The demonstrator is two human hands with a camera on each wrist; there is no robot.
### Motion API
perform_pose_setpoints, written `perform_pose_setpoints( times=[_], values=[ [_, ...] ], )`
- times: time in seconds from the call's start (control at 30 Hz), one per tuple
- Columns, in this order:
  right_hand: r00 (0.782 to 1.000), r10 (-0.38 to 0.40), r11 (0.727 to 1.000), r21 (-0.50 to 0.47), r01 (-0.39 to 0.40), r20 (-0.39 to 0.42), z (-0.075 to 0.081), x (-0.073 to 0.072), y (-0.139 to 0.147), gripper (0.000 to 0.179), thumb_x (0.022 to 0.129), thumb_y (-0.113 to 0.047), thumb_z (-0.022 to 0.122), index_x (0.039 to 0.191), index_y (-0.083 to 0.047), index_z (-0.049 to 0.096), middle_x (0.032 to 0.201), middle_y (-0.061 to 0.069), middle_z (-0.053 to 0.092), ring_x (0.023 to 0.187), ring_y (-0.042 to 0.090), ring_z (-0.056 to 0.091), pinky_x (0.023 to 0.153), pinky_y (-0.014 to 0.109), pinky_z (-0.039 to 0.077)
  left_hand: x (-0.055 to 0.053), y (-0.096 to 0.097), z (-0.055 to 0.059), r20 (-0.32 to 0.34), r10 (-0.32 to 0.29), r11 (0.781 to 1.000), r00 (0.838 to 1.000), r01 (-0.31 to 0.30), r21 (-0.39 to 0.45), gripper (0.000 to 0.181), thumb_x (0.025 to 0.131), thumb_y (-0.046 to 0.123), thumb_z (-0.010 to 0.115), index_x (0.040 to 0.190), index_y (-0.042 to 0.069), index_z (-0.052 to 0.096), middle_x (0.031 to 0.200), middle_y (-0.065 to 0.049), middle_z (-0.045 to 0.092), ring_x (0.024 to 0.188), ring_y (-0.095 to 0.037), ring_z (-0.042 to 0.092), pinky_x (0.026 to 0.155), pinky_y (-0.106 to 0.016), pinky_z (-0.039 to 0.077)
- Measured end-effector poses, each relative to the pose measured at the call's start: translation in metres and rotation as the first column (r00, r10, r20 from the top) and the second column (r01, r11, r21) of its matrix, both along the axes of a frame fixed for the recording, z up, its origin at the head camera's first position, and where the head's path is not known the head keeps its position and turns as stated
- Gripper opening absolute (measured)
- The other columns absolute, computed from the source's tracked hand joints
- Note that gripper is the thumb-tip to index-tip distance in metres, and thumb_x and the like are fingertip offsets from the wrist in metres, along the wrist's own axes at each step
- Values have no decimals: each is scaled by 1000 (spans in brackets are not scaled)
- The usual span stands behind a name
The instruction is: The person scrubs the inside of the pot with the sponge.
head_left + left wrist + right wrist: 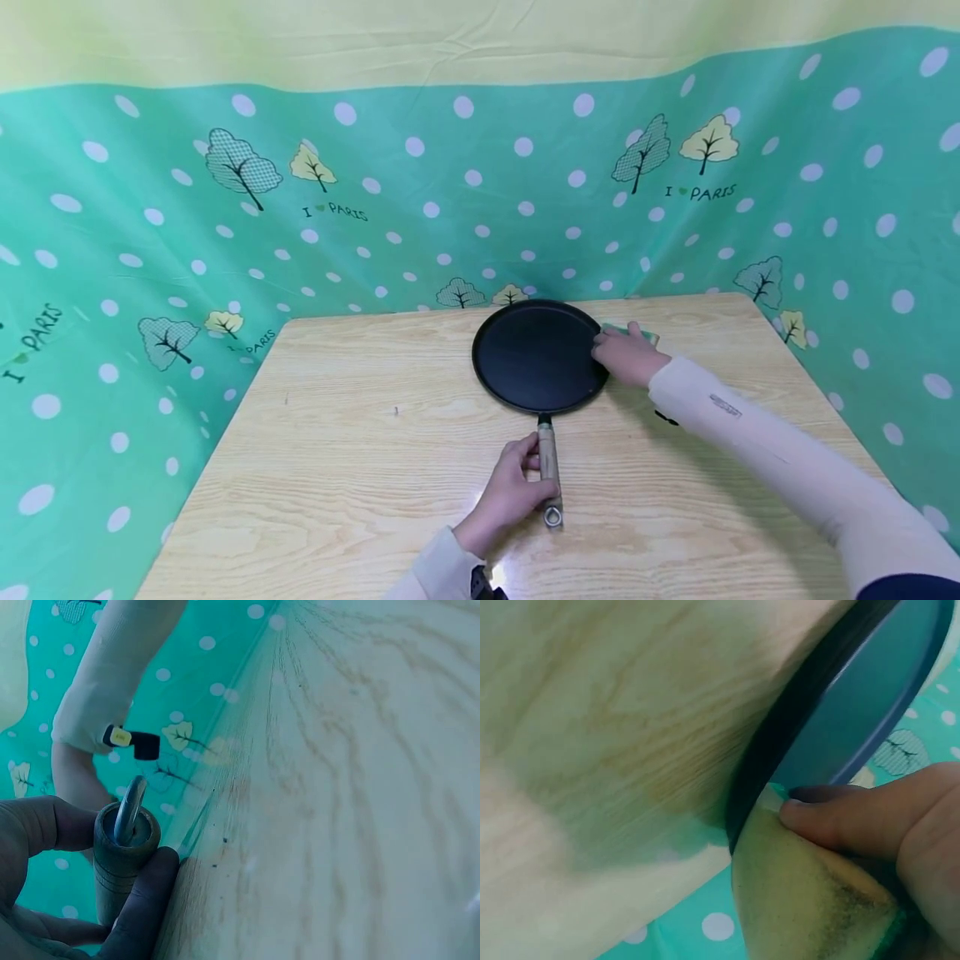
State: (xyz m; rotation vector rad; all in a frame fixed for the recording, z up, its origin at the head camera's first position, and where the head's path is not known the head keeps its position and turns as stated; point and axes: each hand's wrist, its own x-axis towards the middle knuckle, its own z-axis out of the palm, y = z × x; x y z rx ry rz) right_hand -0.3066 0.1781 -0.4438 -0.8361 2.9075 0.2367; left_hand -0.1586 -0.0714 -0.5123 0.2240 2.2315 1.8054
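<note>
A round, flat black pan [536, 354] lies on the table with its wooden handle [550, 458] toward me. My left hand [513, 487] grips that handle between thumb and fingers, near the metal ring [552, 517] at its end. In the left wrist view the thumb and fingers close round the handle's end [120, 862]. My right hand [630, 354] is at the pan's right rim, pinching a yellow sponge [810, 892] with a green side. The sponge meets the rim in the right wrist view, and a dark stain marks its face. Part of it is hidden behind the fingers.
The light wooden table [360, 450] reaches back to a green dotted cloth [420, 183] printed with trees, which hangs behind and on both sides. My right sleeve [780, 467] stretches over the table's right part.
</note>
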Motion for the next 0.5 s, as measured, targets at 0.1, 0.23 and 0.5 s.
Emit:
perform_pose_setpoints(
  times=[0.1, 0.23, 0.5],
  values=[
    [1000, 15, 1000, -17, -14, 20, 1, 7, 0, 35, 94, 10, 68, 125, -5, 76, 139, 20, 65, 131, 40, 56, 95, 62, 44, 0, 0, 0, 3, 2, 1000, 1000, -2, 3, 88, 70, -6, 75, 151, -18, 40, 123, -14, 52, 107, -21, 55, 85, -22, 51],
    [997, 10, 998, -70, -5, 82, 5, 16, -1, 40, 93, 14, 66, 128, -4, 75, 140, 21, 65, 133, 41, 55, 98, 66, 44, 0, 0, 0, 4, 5, 1000, 1000, -5, 7, 88, 71, -6, 74, 151, -18, 40, 123, -14, 52, 106, -21, 55, 81, -21, 52],
    [982, 40, 978, -207, -1, 187, 6, 31, 0, 43, 98, 13, 59, 135, -5, 71, 145, 23, 61, 141, 46, 48, 104, 81, 34, 0, 1, 0, 6, 5, 1000, 1000, -5, 7, 89, 70, -6, 75, 151, -18, 40, 123, -14, 52, 107, -20, 54, 85, -23, 51]
  ],
)
